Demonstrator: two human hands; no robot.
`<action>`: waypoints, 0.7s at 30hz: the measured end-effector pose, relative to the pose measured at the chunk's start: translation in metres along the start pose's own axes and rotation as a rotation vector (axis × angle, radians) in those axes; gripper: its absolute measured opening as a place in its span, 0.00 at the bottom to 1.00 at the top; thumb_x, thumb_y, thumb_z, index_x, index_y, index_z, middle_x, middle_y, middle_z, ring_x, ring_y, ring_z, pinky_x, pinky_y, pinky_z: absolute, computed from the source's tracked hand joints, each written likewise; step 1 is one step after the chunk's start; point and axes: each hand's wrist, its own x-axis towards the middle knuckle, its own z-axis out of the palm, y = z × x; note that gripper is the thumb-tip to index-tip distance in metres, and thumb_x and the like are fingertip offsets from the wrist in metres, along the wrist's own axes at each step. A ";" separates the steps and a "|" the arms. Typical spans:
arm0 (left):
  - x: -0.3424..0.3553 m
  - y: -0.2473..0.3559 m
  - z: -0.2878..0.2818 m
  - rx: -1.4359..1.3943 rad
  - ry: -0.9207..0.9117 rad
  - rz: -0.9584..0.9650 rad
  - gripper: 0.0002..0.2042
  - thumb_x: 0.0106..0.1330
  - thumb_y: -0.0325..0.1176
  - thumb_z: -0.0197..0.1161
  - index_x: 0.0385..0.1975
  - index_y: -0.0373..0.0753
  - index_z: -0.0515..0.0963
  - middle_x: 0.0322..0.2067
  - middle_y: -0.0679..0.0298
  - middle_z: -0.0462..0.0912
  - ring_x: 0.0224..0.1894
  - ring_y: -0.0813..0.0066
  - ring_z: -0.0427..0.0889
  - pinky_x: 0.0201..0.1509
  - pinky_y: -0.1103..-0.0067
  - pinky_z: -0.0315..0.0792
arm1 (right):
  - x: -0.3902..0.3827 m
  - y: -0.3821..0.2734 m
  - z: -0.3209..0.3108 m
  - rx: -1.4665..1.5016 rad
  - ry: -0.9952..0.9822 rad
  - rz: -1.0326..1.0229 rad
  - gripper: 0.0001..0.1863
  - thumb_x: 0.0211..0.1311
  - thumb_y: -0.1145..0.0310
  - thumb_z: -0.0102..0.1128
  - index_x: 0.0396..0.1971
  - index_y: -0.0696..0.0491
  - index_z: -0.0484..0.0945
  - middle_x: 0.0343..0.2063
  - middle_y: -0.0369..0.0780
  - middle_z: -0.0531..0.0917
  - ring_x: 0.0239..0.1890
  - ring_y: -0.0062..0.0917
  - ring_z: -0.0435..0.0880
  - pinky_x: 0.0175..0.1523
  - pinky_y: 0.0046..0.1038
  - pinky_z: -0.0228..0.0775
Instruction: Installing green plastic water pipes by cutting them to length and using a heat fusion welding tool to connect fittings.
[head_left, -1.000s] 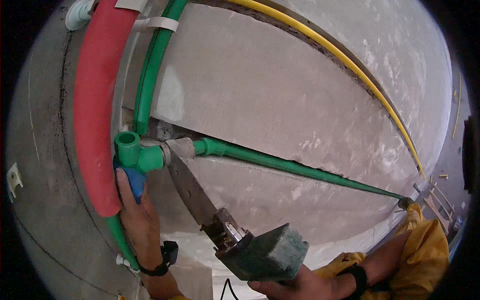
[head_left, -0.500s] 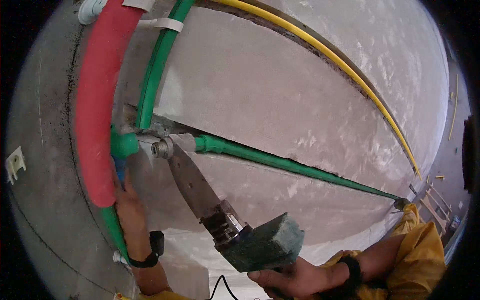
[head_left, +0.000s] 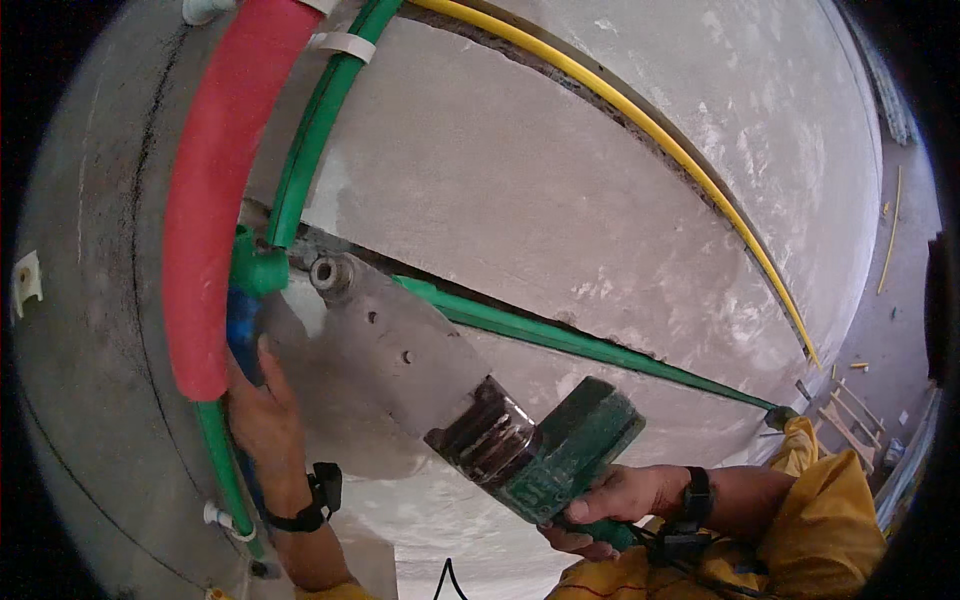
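Red pipe: top cut off | green fitting: partly behind it | blue piece: partly behind left hand

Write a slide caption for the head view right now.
Right hand holding a green tool with a metal plate; left hand gripping a blue pipe below a green fitting.

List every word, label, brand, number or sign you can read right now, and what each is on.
No readable text in view.
Green body of the tool in the right hand: faint pale marks, too blurred to read or to confirm as lettering.
Red tube: no lettering visible.
Green pipe: a dark lengthwise stripe, no lettering I can make out.
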 end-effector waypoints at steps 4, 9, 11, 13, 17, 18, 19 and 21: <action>-0.003 -0.006 0.008 -0.102 -0.030 -0.115 0.23 0.67 0.40 0.58 0.55 0.28 0.67 0.51 0.43 0.74 0.52 0.46 0.74 0.53 0.66 0.68 | -0.012 -0.001 -0.008 0.197 -0.027 0.041 0.23 0.58 0.50 0.62 0.31 0.56 0.70 0.16 0.33 0.67 0.13 0.18 0.69 0.14 0.19 0.59; -0.007 -0.013 0.006 -0.036 0.070 -0.027 0.25 0.65 0.41 0.61 0.54 0.28 0.68 0.49 0.42 0.75 0.49 0.48 0.76 0.52 0.68 0.69 | -0.010 0.003 -0.020 -0.010 -0.089 0.036 0.18 0.59 0.55 0.63 0.30 0.56 0.71 0.16 0.34 0.70 0.15 0.20 0.72 0.19 0.21 0.64; -0.014 -0.011 -0.001 -0.027 -0.003 -0.082 0.24 0.64 0.39 0.61 0.54 0.27 0.68 0.50 0.42 0.74 0.50 0.46 0.75 0.54 0.66 0.68 | -0.014 0.001 -0.018 -0.181 -0.122 0.037 0.16 0.60 0.57 0.62 0.30 0.56 0.72 0.16 0.35 0.71 0.17 0.21 0.73 0.21 0.22 0.66; -0.038 0.006 -0.009 -0.096 0.093 0.015 0.24 0.64 0.38 0.59 0.54 0.26 0.68 0.51 0.42 0.74 0.50 0.45 0.74 0.55 0.64 0.68 | -0.024 -0.014 -0.017 -0.738 -0.068 0.045 0.14 0.61 0.59 0.61 0.29 0.55 0.76 0.18 0.37 0.76 0.22 0.22 0.76 0.29 0.24 0.70; -0.168 0.085 0.007 -1.226 -0.401 -0.153 0.30 0.63 0.47 0.57 0.56 0.27 0.66 0.53 0.45 0.73 0.54 0.50 0.74 0.58 0.62 0.66 | -0.038 -0.033 -0.038 -1.190 0.025 0.036 0.10 0.65 0.65 0.54 0.26 0.53 0.75 0.27 0.40 0.78 0.34 0.29 0.77 0.44 0.31 0.71; -0.192 0.133 0.017 -1.662 -0.683 -0.284 0.33 0.63 0.54 0.55 0.58 0.29 0.65 0.54 0.48 0.73 0.56 0.56 0.73 0.61 0.64 0.64 | -0.051 -0.030 -0.026 -1.303 0.135 -0.005 0.10 0.66 0.68 0.52 0.24 0.54 0.72 0.28 0.41 0.76 0.36 0.31 0.77 0.48 0.33 0.71; -0.223 0.176 0.024 -1.884 -0.930 -0.278 0.37 0.63 0.60 0.51 0.59 0.31 0.63 0.53 0.52 0.74 0.56 0.60 0.73 0.62 0.66 0.62 | -0.051 -0.018 -0.029 -0.691 0.229 -0.495 0.08 0.63 0.73 0.55 0.25 0.53 0.67 0.26 0.39 0.72 0.37 0.31 0.76 0.55 0.41 0.69; -0.320 0.239 0.031 -2.094 -1.409 -0.344 0.35 0.64 0.59 0.53 0.57 0.31 0.67 0.49 0.54 0.75 0.54 0.67 0.72 0.62 0.69 0.61 | -0.063 -0.017 -0.015 -0.458 0.496 -0.734 0.09 0.60 0.75 0.59 0.29 0.51 0.66 0.27 0.37 0.72 0.38 0.30 0.75 0.55 0.49 0.67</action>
